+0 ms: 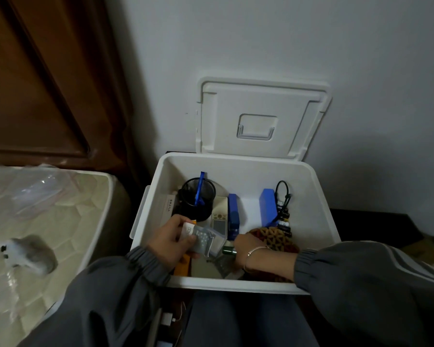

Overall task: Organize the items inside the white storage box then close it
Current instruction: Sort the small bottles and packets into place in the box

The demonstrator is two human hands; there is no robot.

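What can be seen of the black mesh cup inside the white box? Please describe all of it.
The black mesh cup is a round, open-topped holder that looks like metal mesh. It stands about upright in the far-left part of the white storage box. A blue pen-like item leans inside it, rising over the rim. Its base lies just beyond the left hand, which holds a small clear bag.

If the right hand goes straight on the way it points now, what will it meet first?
Probably the small clear bag that the left hand holds, just beyond the right hand; depth is unclear.
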